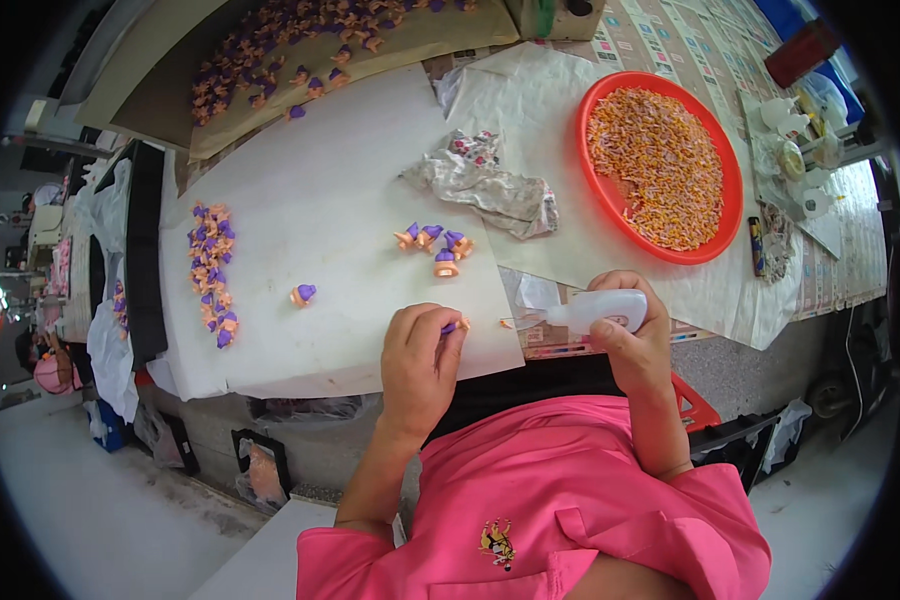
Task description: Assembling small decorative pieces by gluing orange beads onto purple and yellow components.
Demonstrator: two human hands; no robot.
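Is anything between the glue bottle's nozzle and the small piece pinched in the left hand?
Nothing visible. The white glue bottle in the right hand points its thin nozzle straight at the small purple piece pinched in the left hand; only bare white board shows in the gap between them.

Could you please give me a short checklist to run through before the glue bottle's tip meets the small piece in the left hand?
1. Left hand grips the small purple and orange piece: ok.
2. Right hand holds the white squeeze bottle, nozzle aimed at the piece: ok.
3. Nozzle touching the piece: not ok, a small gap shows.
4. Glue at the nozzle tip: cannot tell.
5. Loose pieces lying on the white sheet within reach: ok.
6. Red tray stocked with small orange parts: ok.
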